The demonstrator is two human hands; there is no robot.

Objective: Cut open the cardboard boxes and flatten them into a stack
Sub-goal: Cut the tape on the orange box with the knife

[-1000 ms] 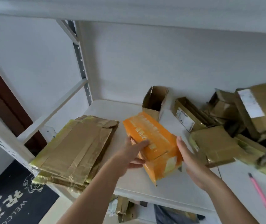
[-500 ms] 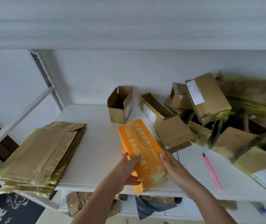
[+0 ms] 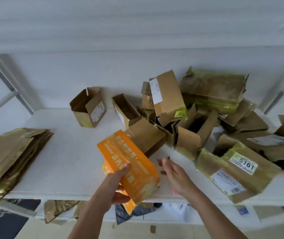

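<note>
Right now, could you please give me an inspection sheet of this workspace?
Surface: white shelf, bare in the middle.
Job's things: orange box held above the shelf edge; flat stack at left; uncut boxes piled at right.
Clutter: open box standing alone at the back.
Grippers: left hand grips the orange box; right hand open, off it.
Cables: nothing seen.
Surroundings: white wall behind; scraps below the shelf.

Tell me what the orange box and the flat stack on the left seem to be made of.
Orange box: likely printed cardboard under glossy tape or film, judging by its sheen. Flattened stack: brown corrugated-looking cardboard, matte, with shiny yellowish tape strips catching light.
</note>
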